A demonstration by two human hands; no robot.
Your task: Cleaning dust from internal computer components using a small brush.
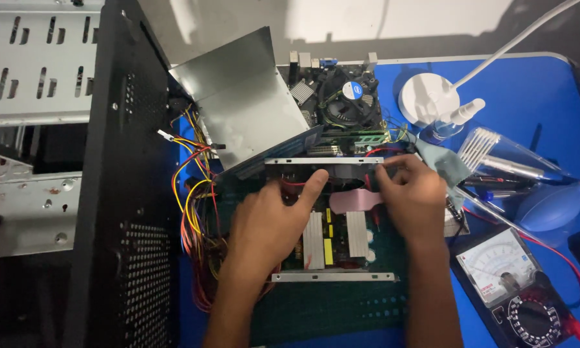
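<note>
An opened power supply (pixel 332 248) lies on a dark green mat, its circuit board with silver heat sinks and yellow parts exposed. My left hand (pixel 270 222) rests on its left side, thumb stretched toward the middle. My right hand (pixel 411 193) grips the upper right part of the unit by a black fan (pixel 348 173), fingers curled over red wires. A pink cloth (pixel 354 201) lies between my hands, under the right fingers. A bundle of yellow, red and black wires (pixel 196 212) runs from the unit to the left.
A black perforated computer case (pixel 119 193) stands at the left. The power supply's bent metal cover (pixel 245 103) leans behind, next to a motherboard with a round cooler (pixel 344 100). A white lamp base (pixel 425 96), spray bottle, brush, blue blower (pixel 551 206) and an analogue multimeter (pixel 512 283) lie at the right.
</note>
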